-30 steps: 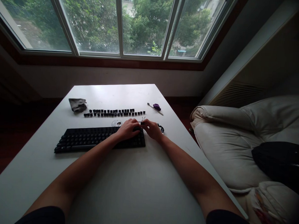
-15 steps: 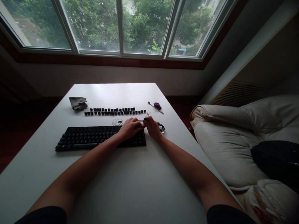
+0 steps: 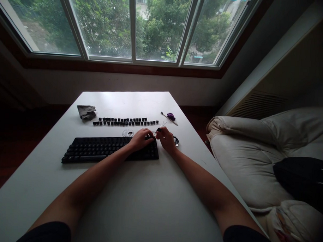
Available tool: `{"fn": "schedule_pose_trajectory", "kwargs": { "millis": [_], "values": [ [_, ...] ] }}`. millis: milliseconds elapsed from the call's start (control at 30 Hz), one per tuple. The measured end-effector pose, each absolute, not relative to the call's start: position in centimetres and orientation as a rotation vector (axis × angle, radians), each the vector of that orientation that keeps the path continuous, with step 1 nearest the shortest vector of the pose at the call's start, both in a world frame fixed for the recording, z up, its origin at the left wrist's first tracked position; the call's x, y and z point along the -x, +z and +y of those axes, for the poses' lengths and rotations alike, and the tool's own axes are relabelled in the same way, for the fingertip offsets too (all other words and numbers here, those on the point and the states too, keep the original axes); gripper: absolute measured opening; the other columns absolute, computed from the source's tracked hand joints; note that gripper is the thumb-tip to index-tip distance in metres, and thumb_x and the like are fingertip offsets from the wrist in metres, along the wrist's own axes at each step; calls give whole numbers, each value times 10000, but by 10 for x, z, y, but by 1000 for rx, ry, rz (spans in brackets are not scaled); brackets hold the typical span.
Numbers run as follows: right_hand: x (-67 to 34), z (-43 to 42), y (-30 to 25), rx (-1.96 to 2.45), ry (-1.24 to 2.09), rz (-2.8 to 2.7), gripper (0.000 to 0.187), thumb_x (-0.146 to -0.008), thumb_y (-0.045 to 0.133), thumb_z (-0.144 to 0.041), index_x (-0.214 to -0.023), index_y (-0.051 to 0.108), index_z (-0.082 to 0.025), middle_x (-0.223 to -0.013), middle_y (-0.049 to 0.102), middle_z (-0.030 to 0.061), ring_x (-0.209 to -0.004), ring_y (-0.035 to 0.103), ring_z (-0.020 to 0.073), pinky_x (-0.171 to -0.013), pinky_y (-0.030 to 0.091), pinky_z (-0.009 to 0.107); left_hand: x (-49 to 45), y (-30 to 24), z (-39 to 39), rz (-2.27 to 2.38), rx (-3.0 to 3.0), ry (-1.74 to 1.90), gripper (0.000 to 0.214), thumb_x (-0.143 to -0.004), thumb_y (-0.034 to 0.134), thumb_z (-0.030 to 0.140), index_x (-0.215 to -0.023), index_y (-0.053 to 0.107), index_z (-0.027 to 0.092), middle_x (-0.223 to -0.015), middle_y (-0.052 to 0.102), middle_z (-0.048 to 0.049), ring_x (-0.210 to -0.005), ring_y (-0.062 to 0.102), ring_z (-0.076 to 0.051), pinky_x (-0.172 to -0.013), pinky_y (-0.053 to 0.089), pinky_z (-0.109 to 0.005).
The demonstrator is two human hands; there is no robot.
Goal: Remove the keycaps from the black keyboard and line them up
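Wire tool: thin metal, a keycap puller (image 3: 161, 127) is pinched in the right hand (image 3: 166, 138); its wire loops point up and away from the palm, and a small black cap seems to sit in them, too small to be sure.
Right hand: fingers closed together on the puller, just past the far right corner of the keyboard (image 3: 110, 150).
Left hand: the left hand (image 3: 140, 138) lies on the top right keys, fingers curled down; whether it grips a key I cannot tell.
Keyboard: black, flat on the white tabletop (image 3: 137, 205), under and to the left of both hands.
Doing the step well: in my judgement the left hand should press the board down while the right pulls straight up, not sideways, so that the stem does not bend.
Beyond the hands: a clear round dish (image 3: 127, 133) just behind the left hand, then two rows of loose black keycaps (image 3: 125, 121).
Far left: a grey cloth (image 3: 86, 111) at the end of the rows.
Far right: a thin brush with something purple (image 3: 170, 117); a black cable (image 3: 176, 140) just right of the right hand.
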State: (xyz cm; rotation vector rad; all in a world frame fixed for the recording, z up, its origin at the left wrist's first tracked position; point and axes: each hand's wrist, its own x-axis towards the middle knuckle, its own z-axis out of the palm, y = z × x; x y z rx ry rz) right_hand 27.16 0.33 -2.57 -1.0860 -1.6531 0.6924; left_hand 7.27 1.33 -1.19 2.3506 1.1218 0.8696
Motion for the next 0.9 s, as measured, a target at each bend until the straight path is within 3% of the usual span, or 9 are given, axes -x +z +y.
{"fn": "schedule_pose_trajectory", "kwargs": {
  "millis": [400, 600, 900],
  "values": [
    [-267, 3, -25, 1076, 834, -1559, 330, -908, 582, -558, -907, 535, -231, -695, 674, 8, -620, 676, 180, -652, 566, 322, -70, -16, 18, 1000, -2181, 877, 176, -843, 670, 299, -986, 628, 206, -918, 681, -26, -816, 639, -164, -730, 518, -292],
    [-267, 8, -26, 1011, 968, -1460, 365, -882, 611, -578, -917, 515, -227, -713, 672, 4, -599, 662, 167, -592, 567, 302, -72, -13, 12, 999, -2190, 930, 383, -826, 678, 237, -1185, 544, 242, -977, 701, -12, -808, 649, -150, -738, 516, -286],
    [-270, 14, -30, 986, 1069, -1427, 385, -876, 609, -585, -922, 518, -214, -679, 651, -13, -547, 638, 148, -537, 543, 276, -73, -3, 6, 983, -2412, 851, 186, -900, 611, 230, -1082, 645, 243, -1046, 667, -47, -904, 628, -189, -828, 513, -330]
  ]
}}
